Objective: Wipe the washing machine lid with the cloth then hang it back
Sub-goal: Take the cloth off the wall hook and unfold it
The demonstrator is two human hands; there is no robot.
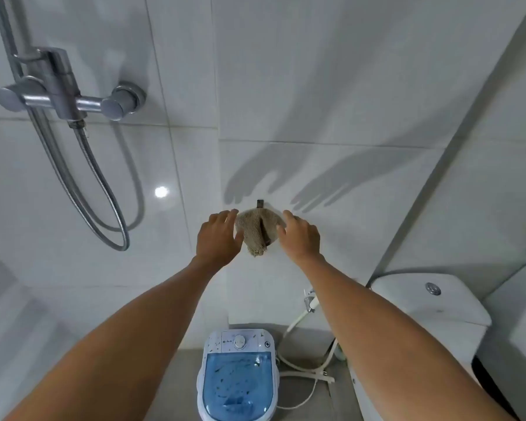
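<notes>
A beige knitted cloth (258, 230) hangs bunched from a small dark hook (260, 203) on the white tiled wall. My left hand (217, 237) is raised beside the cloth's left edge with its fingers straight, touching or nearly touching it. My right hand (298, 235) is at the cloth's right edge, fingers relaxed against the fabric. Far below stands a small white washing machine with a translucent blue lid (237, 382), speckled with dark bits.
A chrome shower mixer (67, 95) with a looping metal hose (104, 208) is fixed on the wall at left. A white toilet cistern (431, 302) stands at right, with a bidet sprayer (309, 300) and white hoses between it and the machine.
</notes>
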